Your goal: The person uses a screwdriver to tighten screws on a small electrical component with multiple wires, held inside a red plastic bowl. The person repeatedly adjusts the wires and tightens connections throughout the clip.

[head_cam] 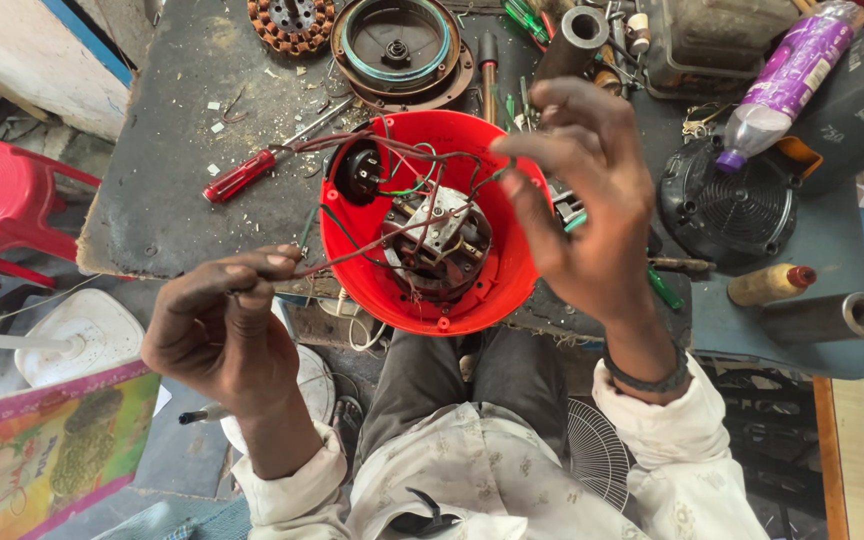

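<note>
Wire sorting is the step in hand: left hand [220, 330] pinches a reddish wire [352, 255] from the red housing [432, 225] at the surface's [167, 190] near edge. Right hand [582, 200], half open, hooks the dark wires [452, 160]; next I judge they need gentle separating.

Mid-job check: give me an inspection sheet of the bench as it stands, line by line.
Surface: dark workbench, dusty, strewn with scraps.
Job's things: red housing at the bench edge, a motor and a black switch unit inside it.
Clutter: red-handled screwdriver, copper-wound stator, round metal cover, black grille part, purple bottle, metal tubes.
Grippers: left hand pinches a wire end; right hand is raised over the housing, wires at its fingers.
Cables: red, green and dark wires run from the motor to both hands.
Surroundings: red stool, white fan base, fan guard by the knees.
</note>
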